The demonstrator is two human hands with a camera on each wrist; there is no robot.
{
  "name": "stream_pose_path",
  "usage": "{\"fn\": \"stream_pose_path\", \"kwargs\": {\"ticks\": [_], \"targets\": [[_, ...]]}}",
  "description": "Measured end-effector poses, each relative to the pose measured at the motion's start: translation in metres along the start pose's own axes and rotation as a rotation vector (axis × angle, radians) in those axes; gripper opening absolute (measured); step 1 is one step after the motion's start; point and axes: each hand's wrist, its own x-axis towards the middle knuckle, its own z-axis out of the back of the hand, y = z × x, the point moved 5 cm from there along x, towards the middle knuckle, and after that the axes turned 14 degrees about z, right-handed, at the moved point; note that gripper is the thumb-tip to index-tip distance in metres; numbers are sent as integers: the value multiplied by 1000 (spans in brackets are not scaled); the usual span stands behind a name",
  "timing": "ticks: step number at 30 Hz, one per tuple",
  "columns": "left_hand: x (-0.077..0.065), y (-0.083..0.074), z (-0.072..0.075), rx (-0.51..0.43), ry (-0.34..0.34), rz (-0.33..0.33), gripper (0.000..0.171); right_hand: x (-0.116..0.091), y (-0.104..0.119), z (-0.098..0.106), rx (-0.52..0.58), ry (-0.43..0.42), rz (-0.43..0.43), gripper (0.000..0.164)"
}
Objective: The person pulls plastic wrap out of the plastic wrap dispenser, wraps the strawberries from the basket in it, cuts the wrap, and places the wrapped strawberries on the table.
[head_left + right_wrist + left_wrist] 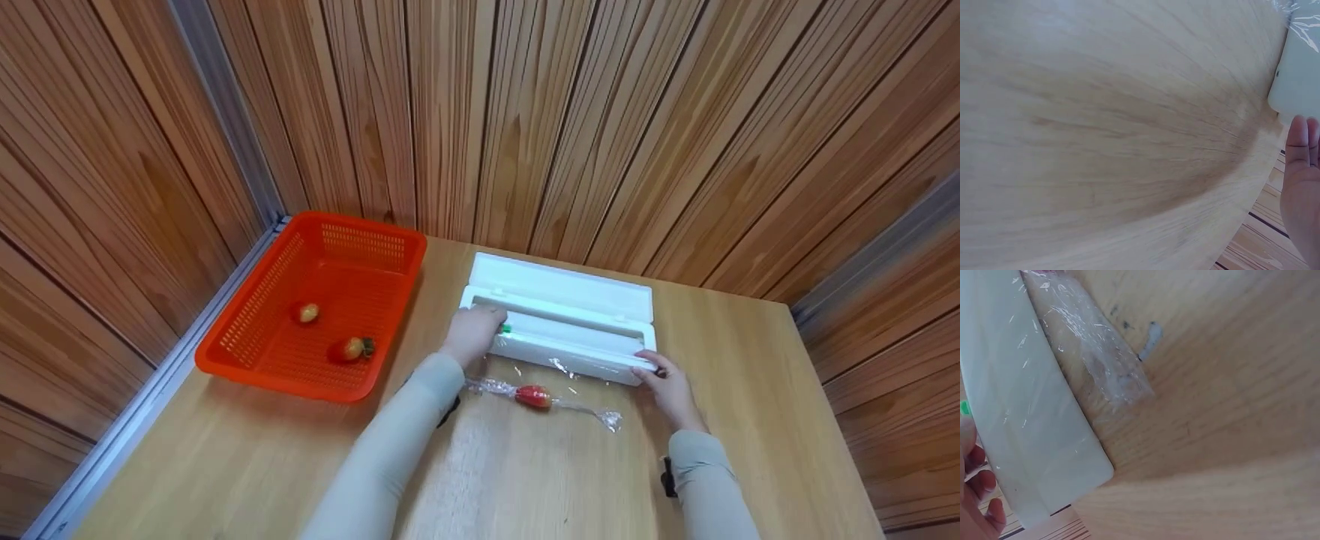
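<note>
A long white cling film box [562,360] lies on the table with its lid [562,285] raised at the back and a white roll inside. Clear film hangs over its front edge. At the left end my left hand [474,331] has curled fingers at a small green slider [506,328], which it seems to pinch. My right hand [673,390] grips the right front corner, thumb in front and index finger on top; its other fingers [1297,140] lie against the box end. Before the box lies a red strawberry [533,396] wrapped in clear film with twisted ends.
An orange plastic basket [300,386] stands at the left, holding a strawberry with green leaves [354,348] and a small pale yellowish fruit [308,312]. Wood-panelled walls [540,127] enclose the table [540,480] at the back and sides.
</note>
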Motion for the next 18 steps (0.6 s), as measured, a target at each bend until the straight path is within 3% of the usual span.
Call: {"fn": "stream_pose_path", "kwargs": {"ticks": [2, 3, 6, 11, 15, 18], "targets": [[-1, -1, -1, 26, 1, 3, 9, 0, 0, 1, -17, -3, 8, 44], [-1, -4, -1, 84, -24, -23, 10, 0, 0, 2, -29, -3, 14, 44], [-2, -6, -1, 86, -31, 10, 9, 0, 0, 0, -26, -11, 12, 43], [-2, -10, -1, 96, -70, 90, 28, 0, 2, -2, -13, -8, 13, 44], [-1, -11, -1, 99, -111, 127, 24, -1, 3, -3, -9, -5, 5, 45], [-1, -12, -1, 70, -105, 129, 21, -2, 3, -2, -11, -8, 0, 43]]}}
